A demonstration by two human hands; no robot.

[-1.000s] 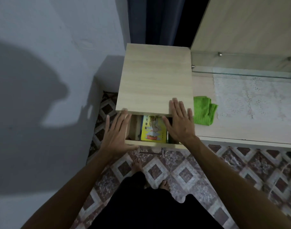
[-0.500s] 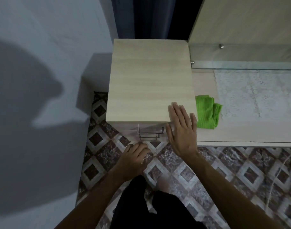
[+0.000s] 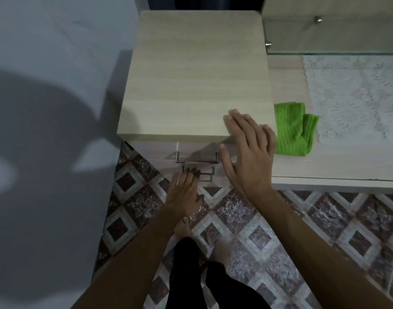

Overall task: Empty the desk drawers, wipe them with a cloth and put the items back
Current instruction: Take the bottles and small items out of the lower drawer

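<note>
The light wooden drawer unit stands against the wall, its drawers pushed in. Two metal handles show on its front, an upper handle and a lower handle. My left hand reaches the lower handle with straight fingers, fingertips at its left end. My right hand hovers flat with spread fingers over the unit's front right corner. A folded green cloth lies on the lower desk top just right of my right hand. The drawers' contents are hidden.
The lower desk surface extends right, with a white lace mat and a glass shelf behind. A grey wall closes the left side. Patterned floor tiles and my bare feet lie below.
The top drawer with the yellow book was open, then pushed in. My left hand dropped below it and has now come up to the lower handle. My right hand stayed near the unit's corner.
</note>
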